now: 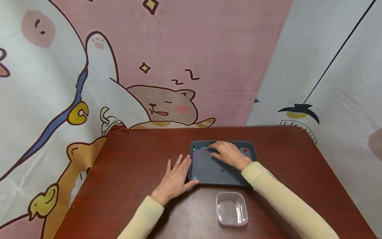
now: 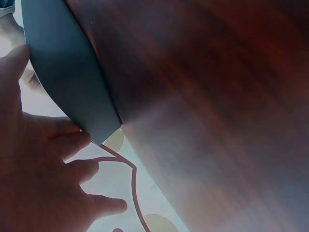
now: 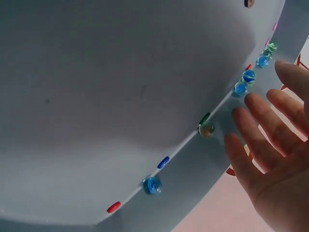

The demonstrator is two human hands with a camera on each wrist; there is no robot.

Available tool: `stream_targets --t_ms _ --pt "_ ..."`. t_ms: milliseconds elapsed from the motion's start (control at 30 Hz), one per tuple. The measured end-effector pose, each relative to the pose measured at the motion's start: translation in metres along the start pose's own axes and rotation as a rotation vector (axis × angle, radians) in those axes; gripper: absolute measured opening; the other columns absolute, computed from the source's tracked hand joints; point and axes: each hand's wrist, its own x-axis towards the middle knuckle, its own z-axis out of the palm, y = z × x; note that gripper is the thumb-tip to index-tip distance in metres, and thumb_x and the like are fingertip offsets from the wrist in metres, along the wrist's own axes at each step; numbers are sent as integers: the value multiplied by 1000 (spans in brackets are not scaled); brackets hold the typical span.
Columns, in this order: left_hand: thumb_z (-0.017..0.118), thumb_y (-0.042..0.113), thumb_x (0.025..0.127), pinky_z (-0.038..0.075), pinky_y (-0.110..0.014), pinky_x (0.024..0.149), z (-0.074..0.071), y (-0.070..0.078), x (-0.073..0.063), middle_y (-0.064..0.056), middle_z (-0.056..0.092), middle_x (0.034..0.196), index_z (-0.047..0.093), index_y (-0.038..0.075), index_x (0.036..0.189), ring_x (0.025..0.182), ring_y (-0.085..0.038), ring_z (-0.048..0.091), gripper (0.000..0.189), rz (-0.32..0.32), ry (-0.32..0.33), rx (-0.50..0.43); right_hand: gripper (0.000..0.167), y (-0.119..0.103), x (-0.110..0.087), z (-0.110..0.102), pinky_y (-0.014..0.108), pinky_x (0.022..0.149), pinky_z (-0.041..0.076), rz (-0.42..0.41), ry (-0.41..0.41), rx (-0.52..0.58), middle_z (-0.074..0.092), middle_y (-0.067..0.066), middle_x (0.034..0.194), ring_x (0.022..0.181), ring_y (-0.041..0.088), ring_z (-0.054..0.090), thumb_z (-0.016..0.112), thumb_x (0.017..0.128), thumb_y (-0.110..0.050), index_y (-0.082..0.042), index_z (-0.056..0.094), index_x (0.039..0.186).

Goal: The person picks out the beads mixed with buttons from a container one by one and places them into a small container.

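The left hand (image 1: 174, 181), fingers spread, touches the left end of the grey tray (image 1: 215, 173) on the surface (image 1: 143, 159) without gripping it. The right hand (image 1: 229, 153), fingers extended and holding nothing visible, is positioned beside the marbles (image 3: 206, 129) and flat coloured pieces (image 3: 163, 162) along the tray's far wall. A clear container (image 1: 233, 222) stands nearer the person.

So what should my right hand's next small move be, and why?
Probably pinch the nearest blue marble with your right hand: its fingers are uncurled close beside it, and the marble sits along the tray's far wall. Your left hand touches the tray's left side, which may steady it.
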Motion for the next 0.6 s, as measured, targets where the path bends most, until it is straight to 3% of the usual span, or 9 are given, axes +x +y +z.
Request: stream_targets --t_ms 600 --pt "49 73 98 17 -70 118 -1 0 0 -9 27 170 36 6 161 157 -32 19 93 2 -5 -17 35 2 2 9 46 81 58 -10 41 -43 71 9 115 96 25 70 76 97 -27 -11 74 128"
